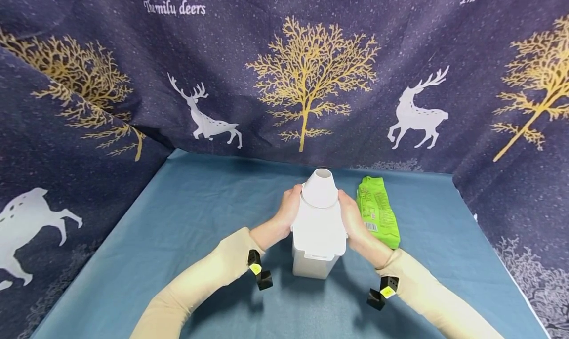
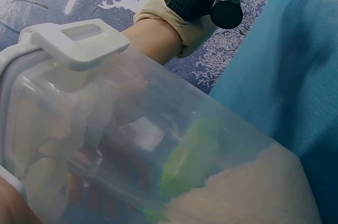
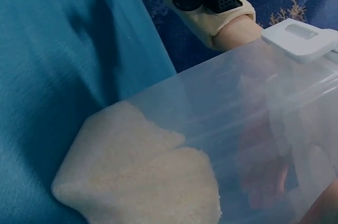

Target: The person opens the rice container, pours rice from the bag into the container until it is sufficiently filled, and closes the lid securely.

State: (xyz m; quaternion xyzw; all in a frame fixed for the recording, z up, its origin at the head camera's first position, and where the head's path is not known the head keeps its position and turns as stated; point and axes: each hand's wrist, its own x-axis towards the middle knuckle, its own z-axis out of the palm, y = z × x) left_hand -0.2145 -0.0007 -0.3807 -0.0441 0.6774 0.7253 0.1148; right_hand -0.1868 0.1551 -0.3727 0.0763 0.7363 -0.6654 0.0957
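Note:
A translucent plastic storage container (image 1: 309,269) stands in the middle of the table, with a white lid (image 1: 317,233) and a white cone-shaped spout (image 1: 319,193) on top. My left hand (image 1: 290,209) grips its left side just under the lid. Opposite it, my right hand (image 1: 350,214) holds the right side at the same height. White rice-like grain (image 3: 148,176) lies heaped at the container's bottom in the right wrist view. A white side latch (image 2: 84,42) shows in the left wrist view. Parts of the fingers appear only through the cloudy wall.
A bright green printed bag (image 1: 378,213) lies on the blue table cloth (image 1: 213,195), close beside my right hand and forearm. Behind the table hangs a dark blue curtain (image 1: 275,121) with deer and trees.

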